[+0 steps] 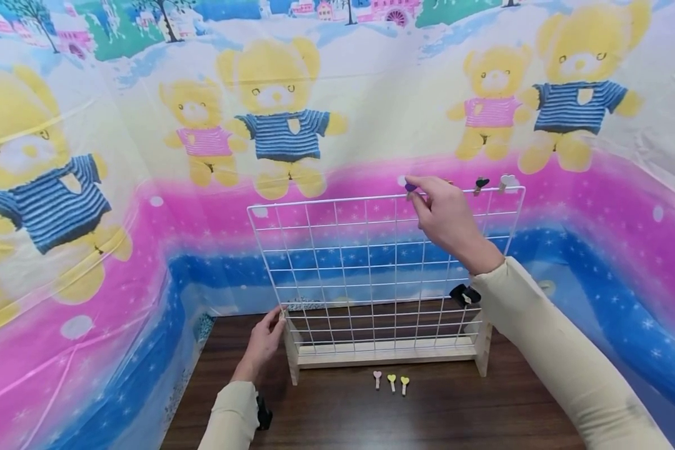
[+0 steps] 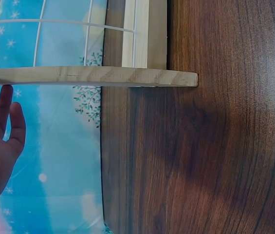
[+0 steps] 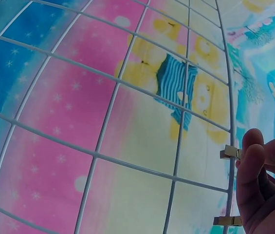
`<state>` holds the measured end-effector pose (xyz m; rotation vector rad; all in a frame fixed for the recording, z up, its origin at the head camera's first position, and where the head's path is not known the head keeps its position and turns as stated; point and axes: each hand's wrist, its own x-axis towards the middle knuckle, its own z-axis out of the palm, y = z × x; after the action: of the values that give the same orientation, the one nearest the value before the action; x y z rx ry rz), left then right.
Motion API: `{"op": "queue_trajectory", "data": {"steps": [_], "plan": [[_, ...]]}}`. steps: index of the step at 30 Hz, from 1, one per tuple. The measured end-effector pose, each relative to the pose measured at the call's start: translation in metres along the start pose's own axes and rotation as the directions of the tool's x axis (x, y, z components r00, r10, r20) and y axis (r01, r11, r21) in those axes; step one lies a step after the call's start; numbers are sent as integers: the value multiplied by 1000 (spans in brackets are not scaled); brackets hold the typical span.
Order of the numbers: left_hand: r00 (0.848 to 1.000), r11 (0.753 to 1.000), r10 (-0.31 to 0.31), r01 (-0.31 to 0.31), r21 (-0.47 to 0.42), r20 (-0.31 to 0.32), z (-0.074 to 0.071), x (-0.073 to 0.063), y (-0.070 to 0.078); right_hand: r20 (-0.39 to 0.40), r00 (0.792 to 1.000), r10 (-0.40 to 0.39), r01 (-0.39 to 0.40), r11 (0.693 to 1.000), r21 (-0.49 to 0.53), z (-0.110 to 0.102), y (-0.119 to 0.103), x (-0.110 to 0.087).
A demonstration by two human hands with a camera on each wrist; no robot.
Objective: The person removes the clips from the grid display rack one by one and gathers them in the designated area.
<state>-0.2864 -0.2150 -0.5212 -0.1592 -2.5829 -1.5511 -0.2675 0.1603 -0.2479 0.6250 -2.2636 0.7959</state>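
My right hand (image 1: 447,209) pinches a small wooden clothespin with a purple heart (image 1: 410,187) at the top wire of a white wire grid rack (image 1: 340,250). In the right wrist view, the clothespin's wooden end (image 3: 229,153) sits across that wire, and its heart is hidden by the fingers. Another wooden clothespin (image 3: 227,221) is clipped beside it. My left hand (image 1: 264,340) holds the rack's left wooden side post (image 2: 127,76) near its upper end; some fingertips touch the outer face, while the thumb is out of the left wrist view.
Black-heart (image 1: 481,182) and white-heart (image 1: 507,181) clothespins stand on the top wire toward its right end. One pink-heart (image 1: 377,377) and two yellow-heart clothespins (image 1: 392,381) lie on the brown table (image 1: 337,412) before the rack. A bear-print cloth (image 1: 382,119) hangs behind.
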Motion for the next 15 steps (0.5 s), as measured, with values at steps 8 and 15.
{"op": "queue_trajectory", "data": {"steps": [8, 15], "plan": [[1000, 1000, -10, 10, -9, 1, 0, 0, -1, 8, 998, 59, -59, 998, 35, 3, -1, 9], [1000, 1000, -22, 22, -15, 2, 1, 0, 0, 9, 993, 119, -119, 991, 66, 4, -1, 9]]}}
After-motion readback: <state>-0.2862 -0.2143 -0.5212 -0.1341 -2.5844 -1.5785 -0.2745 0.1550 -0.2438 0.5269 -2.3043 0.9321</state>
